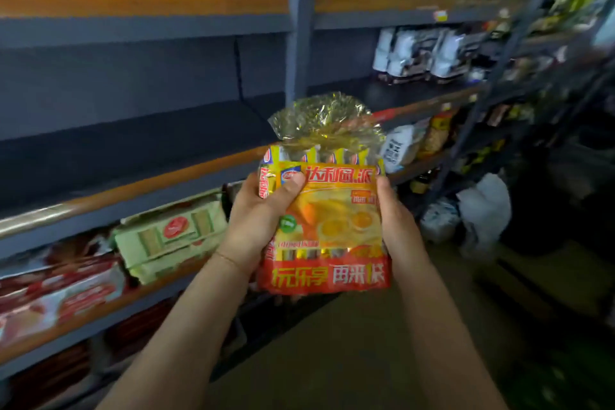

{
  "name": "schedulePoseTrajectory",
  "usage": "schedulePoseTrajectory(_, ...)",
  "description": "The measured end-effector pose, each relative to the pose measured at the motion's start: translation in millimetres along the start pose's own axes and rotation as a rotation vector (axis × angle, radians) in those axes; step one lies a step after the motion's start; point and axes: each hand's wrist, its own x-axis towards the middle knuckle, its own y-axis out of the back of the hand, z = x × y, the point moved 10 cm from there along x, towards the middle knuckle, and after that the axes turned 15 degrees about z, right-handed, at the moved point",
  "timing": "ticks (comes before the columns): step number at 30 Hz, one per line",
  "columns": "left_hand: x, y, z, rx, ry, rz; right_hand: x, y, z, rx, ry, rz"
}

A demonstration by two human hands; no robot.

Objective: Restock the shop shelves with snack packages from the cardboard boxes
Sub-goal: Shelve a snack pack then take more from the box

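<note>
I hold a yellow and red snack package [327, 220] upright in front of me, its crinkled clear top bunched above. My left hand [263, 213] grips its left side, thumb across the front. My right hand [396, 226] grips its right edge, fingers hidden behind the bag. The package hovers just in front of the blue metal shelf [139, 143], whose middle level is bare and dark. No cardboard box shows clearly.
Green packs [169, 236] and red packs [56, 289] lie on the lower shelf at left. White bags [416, 50] stand on the right bay's shelf. A second rack [519, 43] slants at right, with white plastic bags [482, 210] on the brown floor [366, 359].
</note>
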Motion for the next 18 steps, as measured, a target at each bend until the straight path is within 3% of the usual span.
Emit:
schedulePoseTrajectory(4,28.6,-90.5,-19.1,-0.042,0.05,-0.079,55.9,51.0,0.0,-0.011,-0.018,-0.002)
schedulePoseTrajectory(10,126.5,-182.8,-43.2,-0.083,0.11,-0.078,165.9,74.3,-17.6,0.053,0.038,0.019)
schedulePoseTrajectory(18,249.2,-285.2,-21.7,0.019,0.038,-0.096,340.2,95.8,-72.0,0.142,-0.049,0.119)
